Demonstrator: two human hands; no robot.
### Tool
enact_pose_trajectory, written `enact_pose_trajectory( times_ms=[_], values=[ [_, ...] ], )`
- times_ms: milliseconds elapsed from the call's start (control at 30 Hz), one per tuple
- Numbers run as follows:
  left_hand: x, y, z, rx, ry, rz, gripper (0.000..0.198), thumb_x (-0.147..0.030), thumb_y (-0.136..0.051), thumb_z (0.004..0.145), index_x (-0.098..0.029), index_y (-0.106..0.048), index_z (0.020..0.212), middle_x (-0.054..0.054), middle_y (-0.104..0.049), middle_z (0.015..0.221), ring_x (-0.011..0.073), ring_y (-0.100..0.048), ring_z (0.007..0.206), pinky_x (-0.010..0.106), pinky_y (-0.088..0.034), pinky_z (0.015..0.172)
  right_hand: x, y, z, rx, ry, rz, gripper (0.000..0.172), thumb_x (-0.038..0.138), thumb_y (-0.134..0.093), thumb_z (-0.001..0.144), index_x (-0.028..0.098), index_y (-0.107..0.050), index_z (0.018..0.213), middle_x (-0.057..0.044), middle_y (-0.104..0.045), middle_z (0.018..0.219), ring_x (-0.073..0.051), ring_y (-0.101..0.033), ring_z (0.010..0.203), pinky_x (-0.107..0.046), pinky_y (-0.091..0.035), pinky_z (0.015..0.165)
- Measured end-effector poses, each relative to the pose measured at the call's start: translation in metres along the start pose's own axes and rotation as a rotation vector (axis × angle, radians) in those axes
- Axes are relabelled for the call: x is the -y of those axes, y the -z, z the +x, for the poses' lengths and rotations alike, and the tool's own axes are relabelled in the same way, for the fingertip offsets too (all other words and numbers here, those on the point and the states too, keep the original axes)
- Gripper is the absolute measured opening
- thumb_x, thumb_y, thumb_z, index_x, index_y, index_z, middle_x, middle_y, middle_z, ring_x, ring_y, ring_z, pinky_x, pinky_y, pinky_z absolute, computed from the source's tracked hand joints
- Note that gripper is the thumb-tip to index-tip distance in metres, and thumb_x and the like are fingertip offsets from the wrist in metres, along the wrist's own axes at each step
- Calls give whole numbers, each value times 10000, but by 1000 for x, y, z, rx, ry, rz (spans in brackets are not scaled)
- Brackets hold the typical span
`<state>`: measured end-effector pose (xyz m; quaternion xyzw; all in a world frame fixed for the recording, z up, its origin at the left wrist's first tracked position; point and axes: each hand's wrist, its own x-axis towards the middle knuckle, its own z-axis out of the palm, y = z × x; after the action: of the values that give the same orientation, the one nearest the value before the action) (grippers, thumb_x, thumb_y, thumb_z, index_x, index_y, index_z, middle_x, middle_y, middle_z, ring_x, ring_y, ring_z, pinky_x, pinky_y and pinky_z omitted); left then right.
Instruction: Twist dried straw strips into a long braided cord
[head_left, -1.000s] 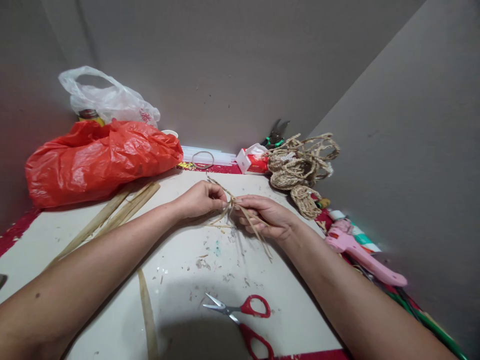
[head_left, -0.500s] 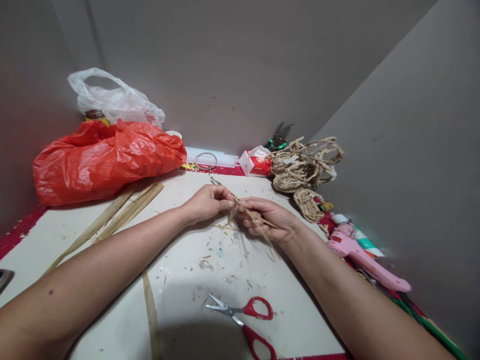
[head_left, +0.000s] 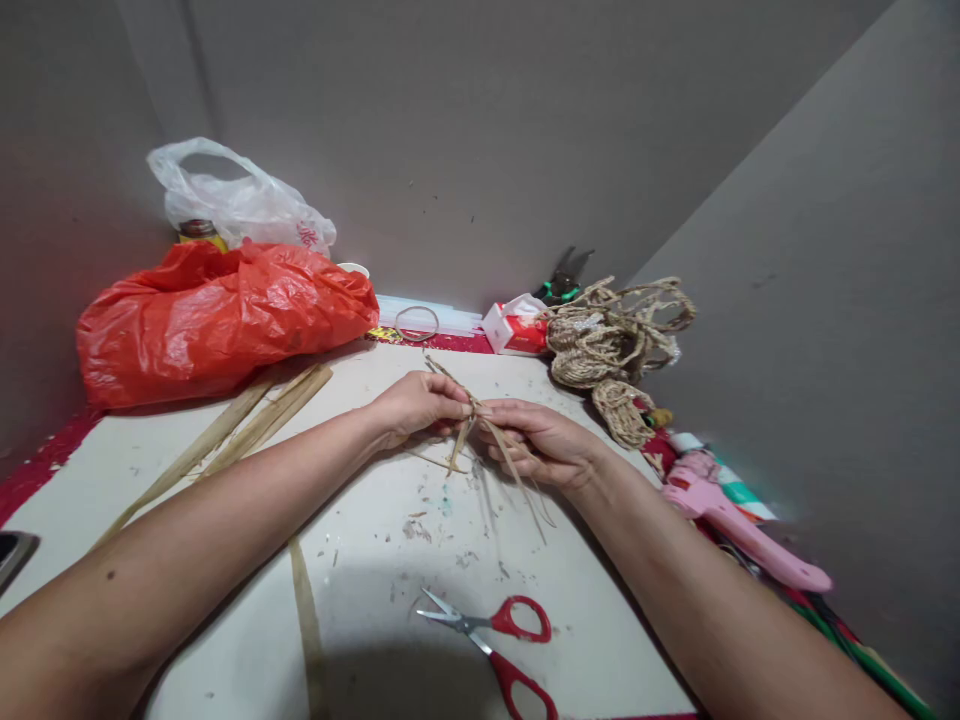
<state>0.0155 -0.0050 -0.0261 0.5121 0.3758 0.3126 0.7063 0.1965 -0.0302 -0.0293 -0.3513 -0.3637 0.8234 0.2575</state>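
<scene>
While pinched on strips, both hands.

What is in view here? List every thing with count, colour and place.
held leaf strips: small bundle, tan, pinched between both hands, table centre
loose leaf strips: several, tan, flat on the table beyond the left forearm
scissors: one, red handles, near edge
red bag: one, red, back left
clear bag: one, whitish, behind the red bag
twine coils: a heap, tan, back right
glue gun: one, pink, right edge
cutters: one, green and black, by the back wall
small pack: one, red and white, left of the twine coils
ring: one, thin, back centre
table: one, white top
left hand: shut on the held leaf strips
right hand: shut on the held leaf strips
</scene>
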Motion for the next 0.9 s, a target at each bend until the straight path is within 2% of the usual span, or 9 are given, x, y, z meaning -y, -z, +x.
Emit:
enact_pose_trajectory(
  times_ms=[133, 300, 467, 600, 700, 833, 900],
  values=[
    [-1, -1, -1, 22, 0, 5, 76, -56, -610, 665, -103, -552, 653, -24, -538, 544, 38, -451, 438, 196, -358, 493, 0, -1, 0, 4, 2, -4, 206, 219, -585, 800, 162, -416, 698, 108, -227, 470, -15, -96, 389, -93, -151, 310],
    [-1, -6, -3, -25, -52, 25, 89, -48, -580, 678, -115, -531, 649, -52, -477, 481, 31, -387, 414, 180, -282, 456, -1, -1, 1, -46, 18, -11, 272, 234, -606, 789, 169, -376, 658, 105, -233, 482, -10, -106, 388, -98, -131, 312],
    [-1, -7, -3, -54, -107, 33, 95, -43, -574, 686, -113, -513, 665, -46, -484, 507, 28, -377, 429, 174, -261, 454, -2, 2, 2, -28, 43, -25, 244, 248, -614, 791, 175, -399, 700, 105, -232, 488, -18, -111, 394, -110, -125, 319],
    [-2, -9, -5, -1, -92, 8, 125, -21, -506, 727, -132, -463, 691, -33, -501, 499, 41, -432, 434, 165, -307, 464, -1, -1, 1, -18, 39, -95, 160, 267, -598, 806, 144, -497, 788, 105, -227, 490, -21, -105, 402, -121, -118, 327],
    [-1, -8, -5, 72, -59, -32, 124, -43, -474, 754, -154, -430, 719, -31, -506, 511, 51, -452, 418, 166, -324, 442, 0, -6, 0, -34, 39, -149, 177, 289, -587, 815, 120, -538, 836, 109, -216, 479, -20, -96, 398, -132, -103, 329],
    [-4, -5, -6, 118, 1, -56, 108, -58, -462, 753, -161, -441, 729, -50, -465, 517, 16, -293, 339, 146, -159, 341, 2, -10, -1, -79, 67, -155, 199, 308, -621, 783, 151, -500, 776, 111, -225, 469, -19, -106, 391, -138, -92, 334],
    [-7, -3, -7, 133, 21, -60, 99, -66, -464, 751, -153, -455, 705, -51, -439, 499, 11, -252, 332, 151, -118, 328, 3, -12, 0, -108, 72, -151, 220, 306, -642, 764, 169, -470, 767, 116, -225, 472, -18, -100, 393, -136, -76, 338]
  ],
)
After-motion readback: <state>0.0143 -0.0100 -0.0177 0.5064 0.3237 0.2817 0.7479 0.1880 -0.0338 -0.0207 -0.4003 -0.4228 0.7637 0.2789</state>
